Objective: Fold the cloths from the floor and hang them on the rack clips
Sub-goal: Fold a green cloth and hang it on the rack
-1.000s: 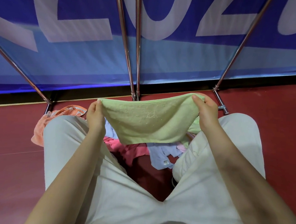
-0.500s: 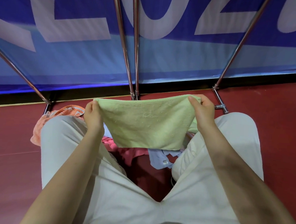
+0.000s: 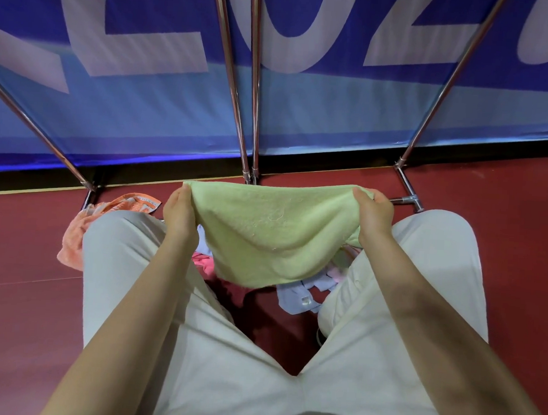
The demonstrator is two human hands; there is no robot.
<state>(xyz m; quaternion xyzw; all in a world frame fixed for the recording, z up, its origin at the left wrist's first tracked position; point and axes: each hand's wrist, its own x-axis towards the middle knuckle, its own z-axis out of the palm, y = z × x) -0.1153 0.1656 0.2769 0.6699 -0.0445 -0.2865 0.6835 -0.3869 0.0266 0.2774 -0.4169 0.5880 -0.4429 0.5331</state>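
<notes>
Centre of frame: the green cloth hangs slack between the two hands, above the knees. The left hand pinches its upper left corner; the right hand grips its upper right corner with curled fingers. Below it, pink and pale blue cloths lie on the red floor; an orange cloth lies at left. Chrome rack legs rise behind.

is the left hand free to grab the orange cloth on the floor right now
Probably not. The left hand is pinching a corner of the green cloth, and the left knee sits over much of the orange cloth. It would have to let go first.
</notes>
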